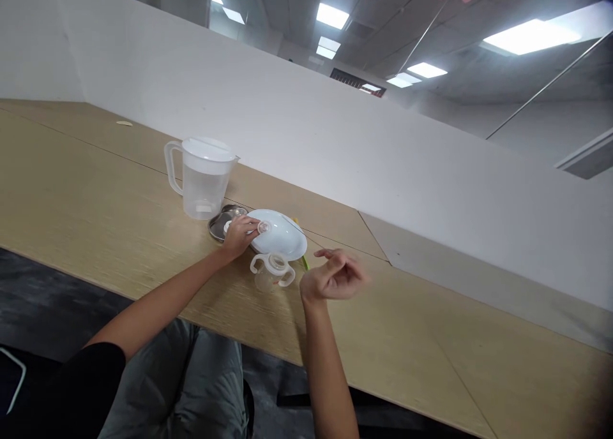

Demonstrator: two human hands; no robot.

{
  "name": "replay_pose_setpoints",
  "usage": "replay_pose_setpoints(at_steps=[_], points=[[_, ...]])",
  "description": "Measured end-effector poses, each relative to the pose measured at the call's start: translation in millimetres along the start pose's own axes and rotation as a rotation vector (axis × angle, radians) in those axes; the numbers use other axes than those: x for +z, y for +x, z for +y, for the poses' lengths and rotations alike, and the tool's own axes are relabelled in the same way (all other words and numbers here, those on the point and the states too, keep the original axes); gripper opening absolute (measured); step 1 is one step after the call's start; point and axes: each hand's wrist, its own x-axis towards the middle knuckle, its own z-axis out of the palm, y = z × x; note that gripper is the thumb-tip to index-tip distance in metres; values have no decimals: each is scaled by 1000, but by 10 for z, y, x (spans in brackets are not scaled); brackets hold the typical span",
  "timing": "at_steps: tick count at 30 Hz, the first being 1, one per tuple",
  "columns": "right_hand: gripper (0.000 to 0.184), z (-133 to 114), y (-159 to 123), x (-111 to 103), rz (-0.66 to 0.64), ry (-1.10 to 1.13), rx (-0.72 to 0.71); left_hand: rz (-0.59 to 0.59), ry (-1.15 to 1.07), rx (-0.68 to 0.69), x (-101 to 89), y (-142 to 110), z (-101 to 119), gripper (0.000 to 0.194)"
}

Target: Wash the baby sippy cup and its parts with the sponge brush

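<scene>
My left hand [239, 237] is closed on a small clear cap [264, 227], holding it over the left side of a white oval dish [282, 236]. Part of a shiny metal tray [218, 227] shows behind that hand, with a small white piece on it, partly covered by my fingers. In front of the dish stands a clear baby bottle [272, 276] with two handles and an open top. My right hand [335, 276] is raised to the right of the bottle, apart from it. Its fingers are loosely curled and somewhat blurred, with nothing visible in them.
A lidded, translucent pitcher [205, 180] stands at the back left, its handle pointing left. A thin green stick [305, 262] pokes out by the dish's right edge. Farther left lies a small pale piece [124, 124]. A white partition [287, 126] rises behind the wooden table [407, 337].
</scene>
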Motion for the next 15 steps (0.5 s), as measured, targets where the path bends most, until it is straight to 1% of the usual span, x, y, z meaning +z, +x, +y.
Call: replay_pose_setpoints(at_steps=[1, 3, 5, 7, 10, 15], points=[[10, 60, -11, 23, 11, -25, 84, 1, -5, -3, -6, 2, 7, 28], [18, 198, -48, 48, -23, -81, 281, 8, -10, -10, -12, 2, 20, 32], [26, 342, -102, 45, -74, -132, 451, 12, -10, -14, -13, 0, 25, 36], [32, 478, -165, 23, -140, -172, 588, 9, -7, -13, -13, -3, 19, 38], [38, 646, -260, -19, -202, -209, 701, -16, 0, -1, -13, -5, 5, 40], [40, 808, -371, -69, -264, -314, 735, -50, 1, -5, -3, -9, -4, 41]])
